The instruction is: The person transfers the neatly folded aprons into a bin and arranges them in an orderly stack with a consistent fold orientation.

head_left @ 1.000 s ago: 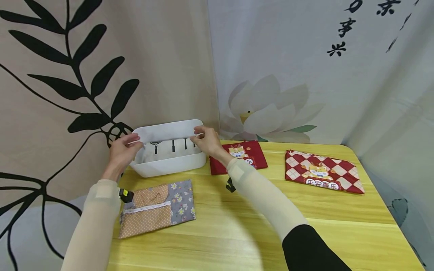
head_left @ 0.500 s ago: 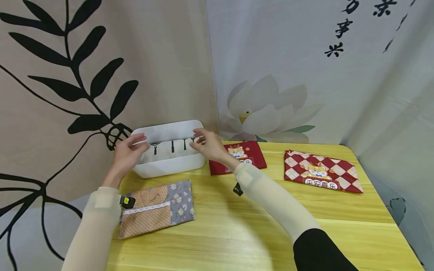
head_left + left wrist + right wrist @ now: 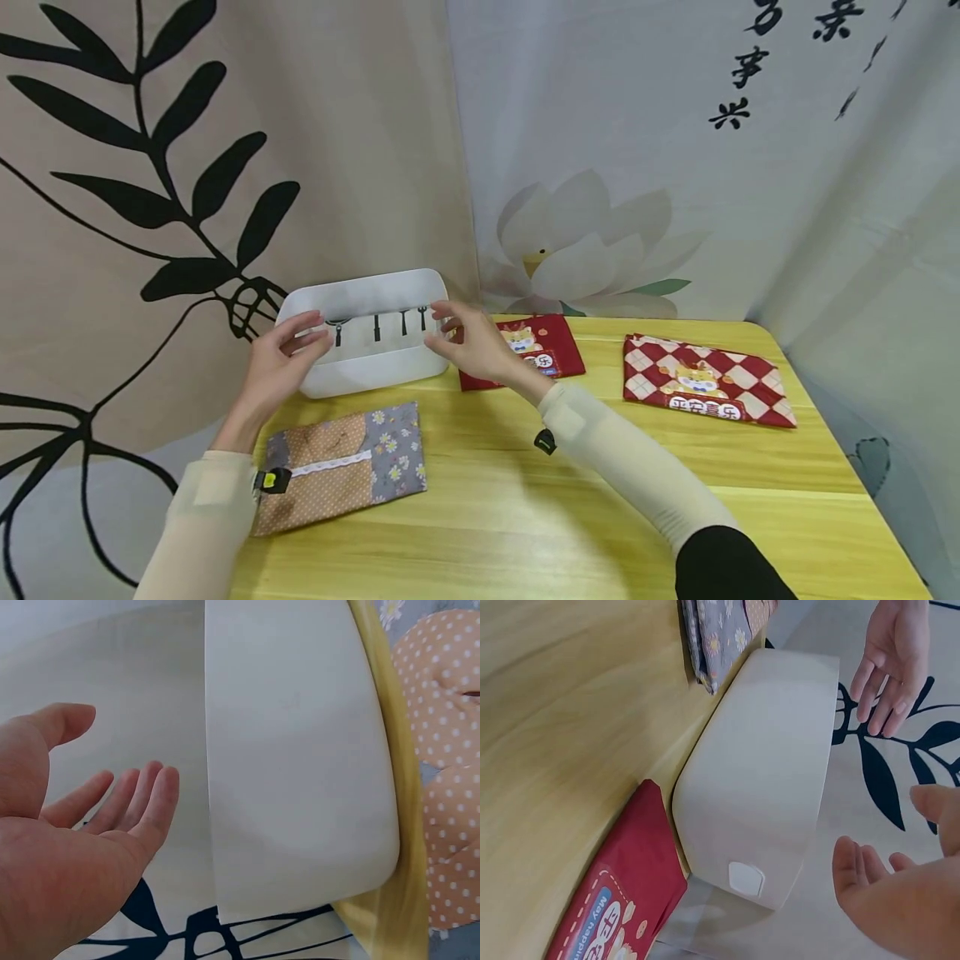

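Note:
A white rectangular box (image 3: 375,373) with rounded corners stands at the back left of the table, with dark utensil shapes showing inside it. My left hand (image 3: 279,365) hovers at its left end, fingers loosely bent and nothing in them. At the box's right end is my right hand (image 3: 480,343), thumb and fingers apart, also holding nothing. In the left wrist view, a gap lies between the left fingertips (image 3: 169,784) and the box wall (image 3: 300,765). The right wrist view shows both hands off the box (image 3: 754,772), above its open side.
A polka-dot and daisy-print cloth pouch (image 3: 341,475) lies in front of the box on the wooden table (image 3: 525,500). Right of the box is a folded red cloth piece (image 3: 566,346), partly behind the right hand. A red-and-white checked one (image 3: 705,382) lies farther right. Curtains (image 3: 375,150) hang behind.
Both hands have come away from the box's ends, drawing back slightly toward the person. The box and the cloth pieces stay in place; the head view has shifted a little.

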Demonstrator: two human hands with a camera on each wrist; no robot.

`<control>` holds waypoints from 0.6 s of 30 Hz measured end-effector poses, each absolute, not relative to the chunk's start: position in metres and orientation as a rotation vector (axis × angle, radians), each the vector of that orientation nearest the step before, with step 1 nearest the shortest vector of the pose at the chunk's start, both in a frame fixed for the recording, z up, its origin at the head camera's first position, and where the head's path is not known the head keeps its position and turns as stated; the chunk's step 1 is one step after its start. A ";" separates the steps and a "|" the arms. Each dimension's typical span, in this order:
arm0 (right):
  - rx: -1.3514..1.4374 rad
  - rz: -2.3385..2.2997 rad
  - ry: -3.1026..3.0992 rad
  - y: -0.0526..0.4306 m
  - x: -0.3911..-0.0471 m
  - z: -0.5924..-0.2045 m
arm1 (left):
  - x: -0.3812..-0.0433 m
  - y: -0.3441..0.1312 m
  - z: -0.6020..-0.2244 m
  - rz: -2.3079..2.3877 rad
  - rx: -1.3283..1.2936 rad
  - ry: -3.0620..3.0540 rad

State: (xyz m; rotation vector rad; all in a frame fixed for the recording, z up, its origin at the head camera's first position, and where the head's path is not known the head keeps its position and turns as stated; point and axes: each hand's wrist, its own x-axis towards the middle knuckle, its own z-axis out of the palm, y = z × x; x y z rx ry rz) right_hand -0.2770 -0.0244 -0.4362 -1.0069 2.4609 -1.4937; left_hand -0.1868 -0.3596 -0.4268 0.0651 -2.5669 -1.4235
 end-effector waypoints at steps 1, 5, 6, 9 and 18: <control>-1.016 -1.494 2.454 -0.023 -0.275 -0.436 | -0.184 -0.359 -0.427 -1.425 0.055 -2.565; -1.027 -1.467 2.461 -0.018 -0.264 -0.438 | -0.171 -0.356 -0.427 -1.405 0.004 -2.558; -1.027 -1.463 2.462 -0.017 -0.261 -0.439 | -0.167 -0.355 -0.428 -1.408 -0.010 -2.551; -1.034 -1.462 2.454 -0.016 -0.253 -0.443 | -0.156 -0.354 -0.430 -1.423 -0.050 -2.531; -1.091 -1.465 2.404 -0.012 -0.229 -0.456 | -0.122 -0.360 -0.444 -1.385 -0.045 -2.557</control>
